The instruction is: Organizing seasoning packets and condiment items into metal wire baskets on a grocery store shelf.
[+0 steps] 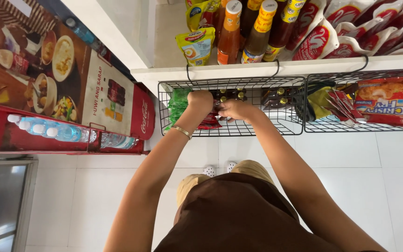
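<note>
Nearest the camera, a person in a brown top stands on a white tiled floor [350, 177], both arms stretched forward into a black wire basket [232, 128] that hangs by hooks from the edge of a white shelf [257, 69]. The left hand [200, 101], with a gold bangle [181, 132] at the wrist, is curled into a fist over the left part of the basket, beside a stack of green packets [179, 103]; what it grips, if anything, cannot be told. The right hand [235, 109] lies just beside it, fingers bent over small red sachets [209, 122] on the basket floor, seemingly pinching or sorting them. Behind the hands stand small dark bottles with gold caps [232, 94]. The work looks to be in mid-arrangement of the basket's goods; a next move would call for a clean hold on the thin sachets without knocking over the bottles close behind. To the right hangs a second wire basket [346, 126] with more sachets and a large red breading-mix packet [390, 100]. To the left is a red drinks rack with plastic water bottles [52, 130]. Farther off, on the shelf, stand sauce bottles with yellow and orange caps [257, 32] and red-and-white pouches [364, 28].
</note>
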